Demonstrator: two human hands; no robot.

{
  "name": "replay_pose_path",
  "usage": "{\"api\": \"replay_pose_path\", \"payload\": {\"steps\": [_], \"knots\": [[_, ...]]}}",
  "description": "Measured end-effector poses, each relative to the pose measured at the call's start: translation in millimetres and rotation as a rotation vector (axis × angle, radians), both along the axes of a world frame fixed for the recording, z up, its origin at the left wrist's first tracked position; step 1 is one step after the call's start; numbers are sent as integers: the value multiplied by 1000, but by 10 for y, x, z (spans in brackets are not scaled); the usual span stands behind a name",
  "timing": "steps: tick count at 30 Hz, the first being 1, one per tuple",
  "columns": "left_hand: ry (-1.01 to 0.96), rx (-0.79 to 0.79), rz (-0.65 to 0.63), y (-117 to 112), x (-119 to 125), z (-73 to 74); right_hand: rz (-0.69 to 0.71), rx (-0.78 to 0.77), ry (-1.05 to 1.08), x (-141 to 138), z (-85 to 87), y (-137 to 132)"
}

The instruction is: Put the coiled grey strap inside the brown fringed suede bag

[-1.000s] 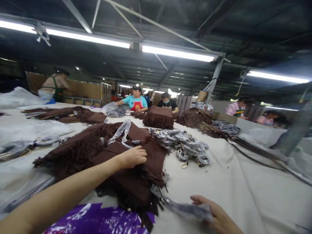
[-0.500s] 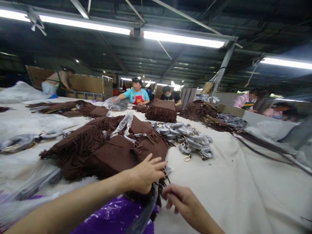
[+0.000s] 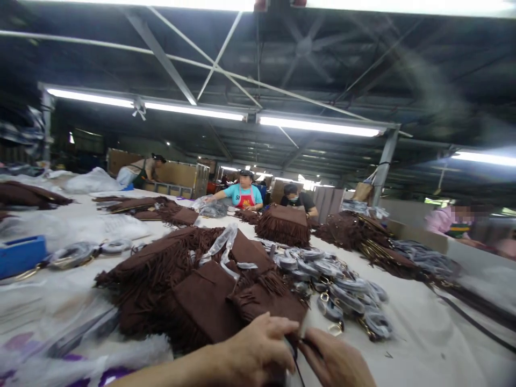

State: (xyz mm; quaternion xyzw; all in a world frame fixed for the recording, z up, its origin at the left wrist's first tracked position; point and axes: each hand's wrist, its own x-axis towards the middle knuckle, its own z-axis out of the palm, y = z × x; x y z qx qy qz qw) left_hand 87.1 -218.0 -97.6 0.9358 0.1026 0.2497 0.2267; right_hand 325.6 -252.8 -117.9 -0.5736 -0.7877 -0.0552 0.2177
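At the lower edge of the view, my left hand (image 3: 264, 346) curls over the near side of a brown suede-like piece, which looks like a fringed bag and is mostly hidden below it. Close beside it, my right hand (image 3: 338, 357) has its fingers pinched together at a narrow dark edge or strip that I cannot make out. Just beyond both hands lies a heap of brown fringed bags (image 3: 205, 298), some with handles in clear wrap (image 3: 226, 250) on top. To the right of the heap is a pile of wrapped, coiled straps (image 3: 338, 279) with gold-coloured clips.
A pale cloth (image 3: 435, 349) covers the table. Left are a blue box (image 3: 22, 257), more coiled straps (image 3: 74, 255) and plastic sheeting (image 3: 80, 228). More fringed bags (image 3: 282, 223) are stacked farther back. Several co-workers, one in a turquoise shirt (image 3: 231, 192), stand beyond.
The view has tilted up and swung left. My left hand has gone from spread fingers on the bag to curled ones. My right hand has come in close and pinched.
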Motion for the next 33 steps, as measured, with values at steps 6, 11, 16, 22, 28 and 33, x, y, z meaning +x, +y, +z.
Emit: {"api": "replay_pose_path", "payload": {"steps": [6,11,16,22,28,33], "knots": [[-732,-833,-94,133,50,753,52,-137,252,-44,1268,-320],[-787,-1070,-170,241,229,1044,17,-234,348,-16,1634,-336],[-755,-988,-171,366,523,1199,-120,-176,387,177,1665,-213],[-792,-984,-48,749,1139,1761,-436,162,206,400,2084,8],[-689,-1147,-148,716,1022,1977,-467,381,52,183,2018,-273],[-415,-1339,-70,415,620,844,-205,-129,215,64,927,-498]]}}
